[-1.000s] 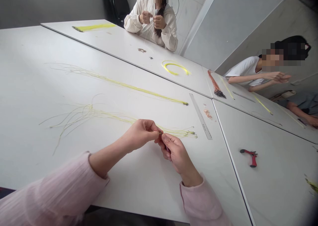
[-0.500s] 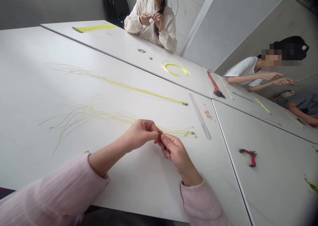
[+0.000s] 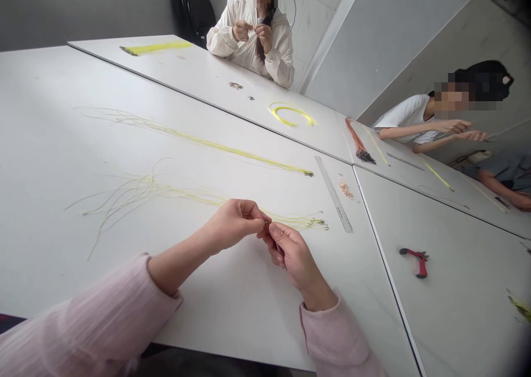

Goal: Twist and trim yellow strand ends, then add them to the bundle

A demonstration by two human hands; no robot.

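Observation:
My left hand (image 3: pixel 236 225) and my right hand (image 3: pixel 292 250) meet fingertip to fingertip above the table, both closed in a pinch. Something tiny and dark shows between the fingertips, mostly hidden, and I cannot make out its kind. Just behind my hands lies a loose bundle of yellow fishing lines (image 3: pixel 182 190), with fish hooks (image 3: pixel 319 222) at its right end and loose line ends fanned out at the left. Farther back, a tighter bundle of yellow fishing lines (image 3: pixel 232 146) lies straight, its small dark hooks (image 3: pixel 308 173) gathered at the right.
A clear ruler (image 3: pixel 334 194) lies right of the bundles, beside small orange-pink pieces (image 3: pixel 345 190). Red-handled pliers (image 3: pixel 417 261) rest on the right-hand table. Across the table, a person in a cream jacket (image 3: pixel 232 26) and another in a white shirt (image 3: pixel 406 114) work with their hands raised.
Almost nothing differs. My hands keep the same pinch in nearly the same place, and the bundles lie as before.

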